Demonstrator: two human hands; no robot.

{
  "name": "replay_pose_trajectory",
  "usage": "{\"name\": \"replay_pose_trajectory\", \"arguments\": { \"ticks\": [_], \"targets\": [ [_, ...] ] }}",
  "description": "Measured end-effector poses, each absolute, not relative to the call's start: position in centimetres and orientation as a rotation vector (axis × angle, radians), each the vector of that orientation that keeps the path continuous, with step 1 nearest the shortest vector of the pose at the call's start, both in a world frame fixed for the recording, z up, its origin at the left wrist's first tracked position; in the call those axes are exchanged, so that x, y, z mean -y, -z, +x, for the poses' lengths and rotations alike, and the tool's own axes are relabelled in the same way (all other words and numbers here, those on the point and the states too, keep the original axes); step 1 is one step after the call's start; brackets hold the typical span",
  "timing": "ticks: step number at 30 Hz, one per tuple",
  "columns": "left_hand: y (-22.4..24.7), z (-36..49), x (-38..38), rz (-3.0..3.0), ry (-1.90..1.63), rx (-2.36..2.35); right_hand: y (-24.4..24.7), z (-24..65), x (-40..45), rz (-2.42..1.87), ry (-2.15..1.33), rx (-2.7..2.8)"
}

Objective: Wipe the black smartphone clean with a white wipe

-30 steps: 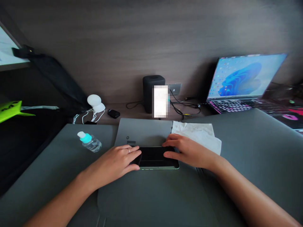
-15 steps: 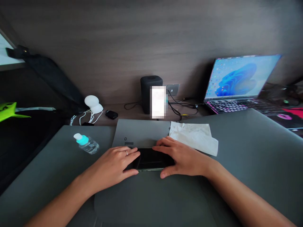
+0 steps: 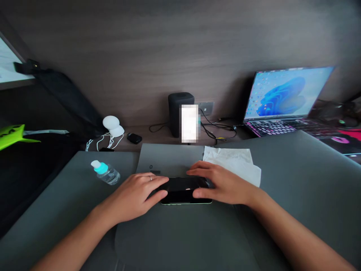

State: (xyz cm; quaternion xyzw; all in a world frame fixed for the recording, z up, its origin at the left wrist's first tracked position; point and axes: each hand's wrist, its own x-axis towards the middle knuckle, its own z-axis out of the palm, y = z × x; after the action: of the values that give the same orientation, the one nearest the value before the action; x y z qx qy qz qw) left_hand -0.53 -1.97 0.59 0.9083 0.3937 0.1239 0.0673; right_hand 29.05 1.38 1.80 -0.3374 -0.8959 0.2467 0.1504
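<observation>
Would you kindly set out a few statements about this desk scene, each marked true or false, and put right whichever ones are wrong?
1. The phone has its long side running left to right. True.
2. A ring is worn on the right hand. False: the ring is on the left hand.
3. The white tissue is nearer the right hand than the left. True.
4. The laptop is folded shut. False: the laptop is open, its screen lit with a blue picture.
5. The bottle with the turquoise collar is to the right of the phone. False: the bottle is to its left.
6. Both hands are at the phone, one towards each end. True.
</observation>
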Motion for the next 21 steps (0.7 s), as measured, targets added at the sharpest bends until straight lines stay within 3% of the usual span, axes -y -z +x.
{"name": "replay_pose_trajectory", "arguments": {
  "ticks": [12, 21],
  "targets": [
    [0.9, -0.4, -0.4, 2.388, -0.676, -1.411, -1.2, 28.9, -3.0, -1.112, -0.391, 2.273],
    [1.1, 0.1, -0.2, 2.327, -0.776, -1.583, 0.6, 32.3, -4.8, -1.692, 0.023, 2.289]
  ]
}}
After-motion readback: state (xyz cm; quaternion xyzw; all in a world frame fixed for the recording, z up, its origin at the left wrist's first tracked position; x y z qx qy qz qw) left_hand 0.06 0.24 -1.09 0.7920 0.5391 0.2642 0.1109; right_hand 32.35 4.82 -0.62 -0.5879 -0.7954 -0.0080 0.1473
